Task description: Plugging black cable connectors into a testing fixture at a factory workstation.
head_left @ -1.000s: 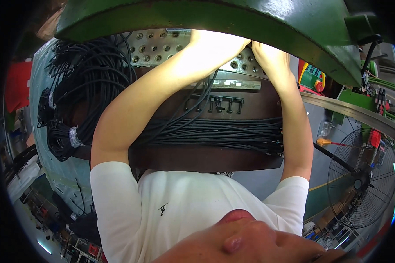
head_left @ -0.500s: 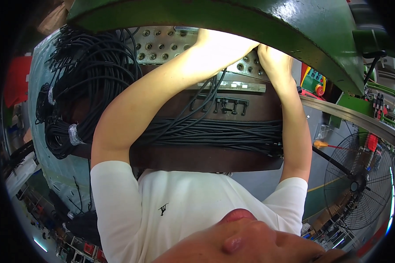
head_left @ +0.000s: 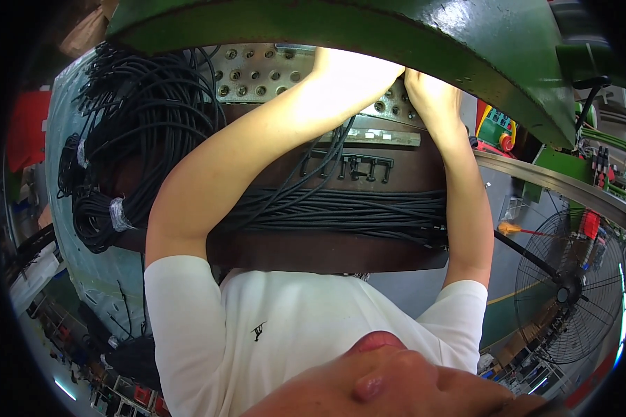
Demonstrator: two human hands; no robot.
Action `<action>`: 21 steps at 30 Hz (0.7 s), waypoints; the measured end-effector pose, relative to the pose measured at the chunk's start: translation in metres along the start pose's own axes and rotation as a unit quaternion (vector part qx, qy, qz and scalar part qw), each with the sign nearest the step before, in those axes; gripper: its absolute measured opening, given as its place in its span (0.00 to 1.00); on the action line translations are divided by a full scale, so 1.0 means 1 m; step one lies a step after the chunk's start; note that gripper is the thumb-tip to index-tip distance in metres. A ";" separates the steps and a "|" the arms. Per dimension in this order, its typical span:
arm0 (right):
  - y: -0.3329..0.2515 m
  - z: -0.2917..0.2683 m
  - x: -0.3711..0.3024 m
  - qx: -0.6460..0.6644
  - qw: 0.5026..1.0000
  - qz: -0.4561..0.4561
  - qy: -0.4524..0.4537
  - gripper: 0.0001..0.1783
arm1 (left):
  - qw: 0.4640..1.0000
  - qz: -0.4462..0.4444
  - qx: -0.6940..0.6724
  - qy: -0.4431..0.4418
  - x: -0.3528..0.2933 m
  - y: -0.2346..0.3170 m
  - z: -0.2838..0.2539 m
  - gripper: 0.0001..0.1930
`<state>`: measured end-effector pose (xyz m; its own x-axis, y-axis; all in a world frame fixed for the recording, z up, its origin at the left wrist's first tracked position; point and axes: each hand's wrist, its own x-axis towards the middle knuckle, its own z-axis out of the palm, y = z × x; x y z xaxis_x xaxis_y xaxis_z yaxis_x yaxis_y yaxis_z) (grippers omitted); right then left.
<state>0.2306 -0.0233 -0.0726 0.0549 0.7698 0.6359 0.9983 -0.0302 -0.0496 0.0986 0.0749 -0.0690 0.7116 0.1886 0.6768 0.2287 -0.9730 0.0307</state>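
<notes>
Green machinery [head_left: 334,31] arched over the workbench at twelve o'clock, taking the brown board [head_left: 327,251] as the middle of the dial, while a black wire fan [head_left: 567,292] stood off at four and a control box [head_left: 495,128] with a red knob at two. From where I stood, the worker's left hand [head_left: 358,66], brightly lit, was at twelve and the right hand [head_left: 431,90] at one, close beside each other over a perforated metal plate [head_left: 261,73]. Both sets of fingers were hidden under the green edge, so I could not tell whether either hand was gripping anything. Several loose black cables [head_left: 327,156] rose from the board and vanished beneath the left wrist. A long bundle [head_left: 341,212] of similar cables lay across the board from nine to three; a thick tangle [head_left: 153,104] spread at ten. Near the dial's centre sat a black toothed fixture [head_left: 358,167], with a metal bar [head_left: 386,137] just beyond at one.
</notes>
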 end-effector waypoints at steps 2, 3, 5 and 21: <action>-0.002 0.000 0.000 0.008 1.000 0.020 -0.003 0.10 | 1.000 -0.008 0.018 0.010 -0.002 0.002 0.006 0.06; -0.002 0.000 0.000 0.016 0.999 0.040 -0.007 0.10 | 0.999 -0.012 0.026 0.014 -0.002 0.003 0.007 0.06; -0.002 -0.001 -0.001 0.010 1.000 0.028 0.002 0.10 | 0.999 -0.017 0.022 0.022 -0.001 0.005 0.010 0.06; -0.002 -0.014 0.020 -0.136 0.982 -0.127 0.010 0.03 | 0.999 -0.037 -0.015 -0.034 0.000 0.000 0.003 0.07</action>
<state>0.2299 -0.0166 -0.0491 -0.1999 0.7616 0.6165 0.9479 -0.0090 0.3184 0.1008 0.0752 -0.0713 0.7373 0.2675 0.6203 0.2633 -0.9594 0.1008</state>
